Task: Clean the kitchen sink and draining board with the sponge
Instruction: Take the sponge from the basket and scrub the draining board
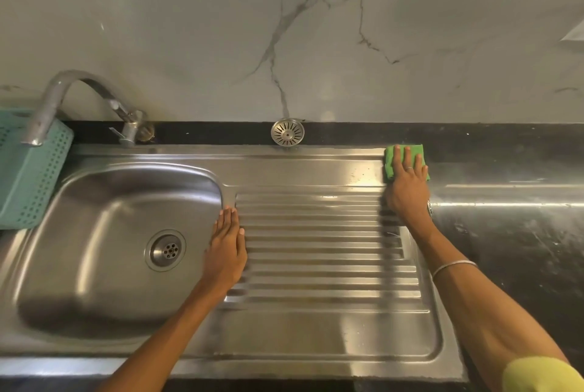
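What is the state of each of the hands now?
Left hand: open, flat on the draining board.
Right hand: open, pressing the sponge.

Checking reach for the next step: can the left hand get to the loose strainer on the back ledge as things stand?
Probably yes. The left hand rests flat and empty on the draining board beside the sink; the strainer lies uncovered on the ledge, with only bare steel between.

Sink (104,233): brushed steel, glossy. Draining board (316,249), right of sink: same steel, ribbed. Tap (79,100), behind sink: dull metal. Basket (28,176), left of sink: perforated teal plastic. Sponge (392,157): green, fibrous. Wall (284,28): smooth veined marble.
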